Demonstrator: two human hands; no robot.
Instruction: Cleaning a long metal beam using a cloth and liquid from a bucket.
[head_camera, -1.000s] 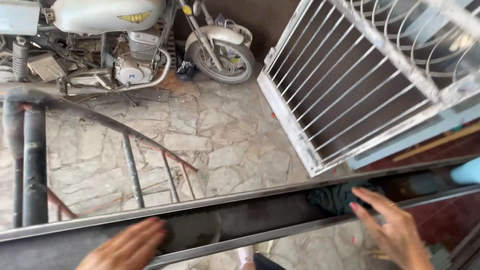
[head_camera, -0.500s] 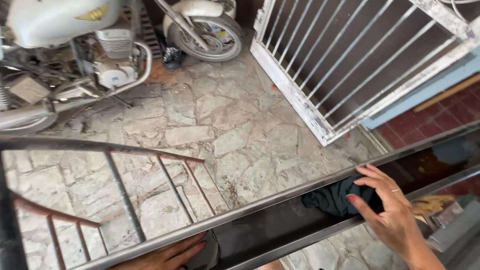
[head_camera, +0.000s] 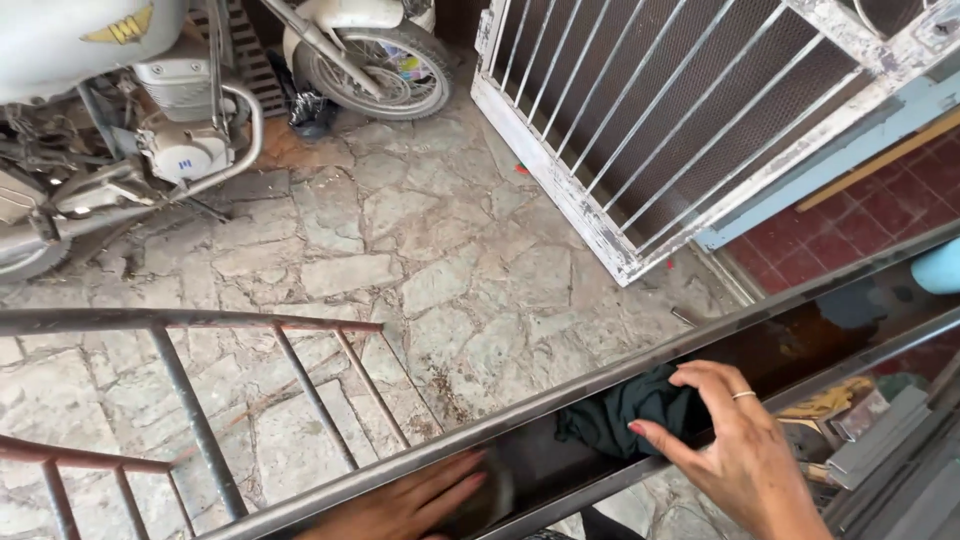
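Where the view looks down over a stone floor (head_camera: 400, 250), a long metal channel (head_camera: 800, 330) crosses the lower frame. Item: channel, dark inside, with two pale grey raised edges, glossy enough to reflect red tiles (head_camera: 900, 200) near its right end. Long axis: diagonal, low at the bottom left, rising to the right edge; the upper end points up-right, towards a pale blue thing (head_camera: 940, 268) at the frame edge.

Item: cloth (head_camera: 625, 415), dark green, bunched, lying in the channel about mid-length.

Right hand (head_camera: 735, 450): open, fingers spread, fingertips on the cloth's right side, a ring on one finger, nails painted red. It grips nothing firmly that can be seen.

Left hand (head_camera: 415, 500): blurred, laid flat with fingers extended along the channel lower down, left of the cloth. Whether it holds anything cannot be told. The hands are well apart, the cloth between them.

Surroundings: a rusty rail frame (head_camera: 190, 400) with thin bars, left, just beyond the channel. A white motorbike (head_camera: 150, 100) stands at the top left, front wheel near the top centre. A white barred gate (head_camera: 680, 120) leans at the upper right, paint flaking. Grey metal lengths (head_camera: 880, 450) and a yellowish scrap (head_camera: 835, 400) lie below the channel at the right.
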